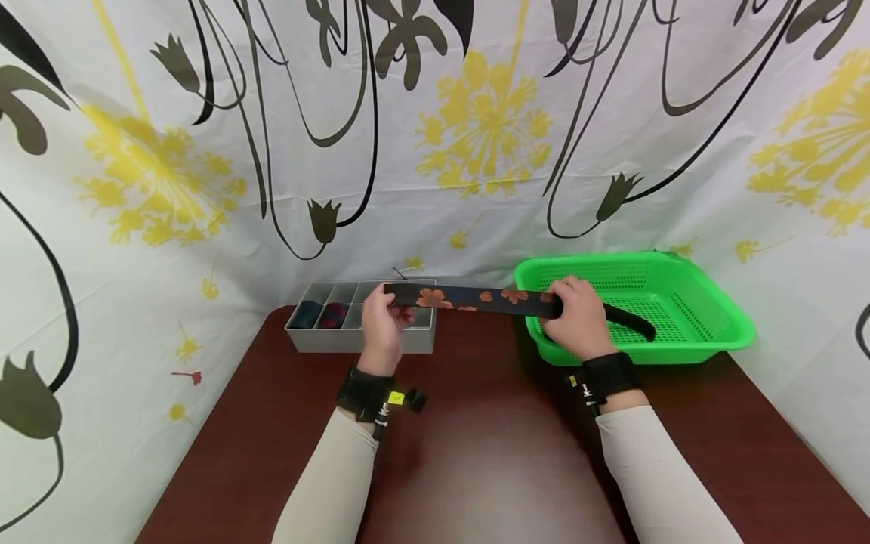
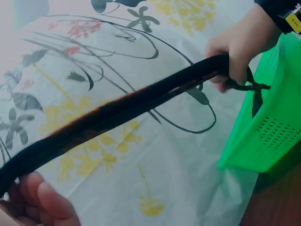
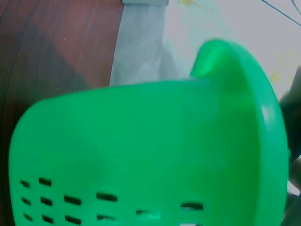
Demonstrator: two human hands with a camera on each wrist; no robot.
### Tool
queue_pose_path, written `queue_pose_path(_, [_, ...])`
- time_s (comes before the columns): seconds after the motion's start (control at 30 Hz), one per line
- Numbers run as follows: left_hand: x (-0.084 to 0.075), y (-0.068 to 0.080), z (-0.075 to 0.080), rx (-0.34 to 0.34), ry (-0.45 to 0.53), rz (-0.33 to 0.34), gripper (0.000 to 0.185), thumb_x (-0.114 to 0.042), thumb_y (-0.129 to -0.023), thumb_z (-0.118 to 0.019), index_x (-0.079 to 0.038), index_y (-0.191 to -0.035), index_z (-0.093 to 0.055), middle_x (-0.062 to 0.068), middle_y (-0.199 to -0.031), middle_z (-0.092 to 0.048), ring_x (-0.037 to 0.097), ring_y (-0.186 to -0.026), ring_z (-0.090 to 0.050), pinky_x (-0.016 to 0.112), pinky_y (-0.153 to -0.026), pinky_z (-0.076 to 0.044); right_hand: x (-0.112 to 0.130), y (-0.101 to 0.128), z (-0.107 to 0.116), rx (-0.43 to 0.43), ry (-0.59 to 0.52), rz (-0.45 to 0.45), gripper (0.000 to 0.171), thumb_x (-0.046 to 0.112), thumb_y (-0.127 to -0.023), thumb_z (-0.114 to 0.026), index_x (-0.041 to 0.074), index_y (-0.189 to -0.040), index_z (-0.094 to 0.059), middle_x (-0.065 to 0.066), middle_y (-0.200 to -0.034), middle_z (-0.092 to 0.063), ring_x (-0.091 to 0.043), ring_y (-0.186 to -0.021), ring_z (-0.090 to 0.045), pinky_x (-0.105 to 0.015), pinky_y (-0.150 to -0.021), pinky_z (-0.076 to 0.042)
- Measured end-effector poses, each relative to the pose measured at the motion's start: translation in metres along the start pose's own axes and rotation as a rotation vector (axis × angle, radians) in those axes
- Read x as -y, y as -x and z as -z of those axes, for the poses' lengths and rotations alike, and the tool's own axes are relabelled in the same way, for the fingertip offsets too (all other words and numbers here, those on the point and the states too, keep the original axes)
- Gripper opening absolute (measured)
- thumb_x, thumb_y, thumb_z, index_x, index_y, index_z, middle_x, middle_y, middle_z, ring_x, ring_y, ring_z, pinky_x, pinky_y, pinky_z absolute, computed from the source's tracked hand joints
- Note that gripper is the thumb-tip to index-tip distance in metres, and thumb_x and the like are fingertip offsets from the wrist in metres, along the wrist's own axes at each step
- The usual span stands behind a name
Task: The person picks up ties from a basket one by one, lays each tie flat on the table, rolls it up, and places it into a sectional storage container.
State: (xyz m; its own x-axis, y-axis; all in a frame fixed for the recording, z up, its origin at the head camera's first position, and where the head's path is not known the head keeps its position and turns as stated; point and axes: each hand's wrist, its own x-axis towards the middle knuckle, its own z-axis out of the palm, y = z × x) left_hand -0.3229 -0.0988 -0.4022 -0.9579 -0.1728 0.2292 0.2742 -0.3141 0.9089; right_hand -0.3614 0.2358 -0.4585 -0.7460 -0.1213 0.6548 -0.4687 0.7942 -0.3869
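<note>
A dark necktie (image 1: 476, 299) with orange flowers is stretched between both hands, above the table's far side. My left hand (image 1: 384, 329) pinches its left end between thumb and fingers. The right hand (image 1: 578, 317) grips it further along, over the near left corner of a green basket (image 1: 741, 329). Past that hand, a loose dark tail (image 1: 632, 321) trails over the basket. In the left wrist view the necktie (image 2: 108, 115) runs up from the left fingers (image 2: 51, 200) to the right hand (image 2: 244, 49). Basket plastic (image 3: 141, 127) fills most of the right wrist view, hiding most of the right hand.
Behind the left hand stands a grey compartment box (image 1: 360, 342). Two dark rolled cloth pieces (image 1: 333, 315) sit in its left compartments. The brown table (image 1: 476, 453) reaches toward the wearer, and a patterned white curtain (image 1: 381, 166) hangs behind it.
</note>
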Motion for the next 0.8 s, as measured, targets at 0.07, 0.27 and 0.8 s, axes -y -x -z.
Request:
queue_pose_path(0.07, [-0.004, -0.005, 0.011, -0.069, 0.029, 0.003, 0.027, -0.006, -0.1, -0.029, -0.009, -0.091, -0.055, -0.001, -0.076, -0.06, 0.011, -0.061, -0.052, 0.028, -0.062, -0.046, -0.001, 0.0, 0.001, 0.028, 0.004, -0.001, 0.017, 0.009, -0.082, -0.079, 0.011, -0.092, -0.065, -0.013, -0.094, -0.067, -0.037, -0.091, -0.056, -0.051, -0.079, -0.044])
queue_pose_path(0.27, [-0.028, -0.017, 0.053, -0.297, 0.148, -0.016, 0.024, -0.01, -0.103, -0.029, -0.012, -0.098, -0.052, -0.005, -0.07, -0.054, 0.012, -0.06, -0.044, 0.028, -0.062, -0.042, 0.0, -0.001, 0.004, 0.049, 0.066, 0.033, 0.024, 0.013, -0.081, -0.083, 0.012, -0.098, -0.066, -0.011, -0.083, -0.068, -0.033, -0.076, -0.058, -0.049, -0.071, -0.045])
queue_pose_path(0.8, [-0.06, -0.011, 0.126, -0.425, 0.228, -0.151, 0.027, -0.015, -0.104, -0.027, -0.013, -0.093, -0.051, -0.001, -0.069, -0.056, 0.016, -0.062, -0.053, 0.031, -0.069, -0.049, 0.039, -0.008, 0.038, 0.153, -0.003, 0.178, 0.036, 0.004, -0.083, -0.078, 0.011, -0.116, -0.067, -0.006, -0.091, -0.068, -0.024, -0.075, -0.056, -0.042, -0.069, -0.043])
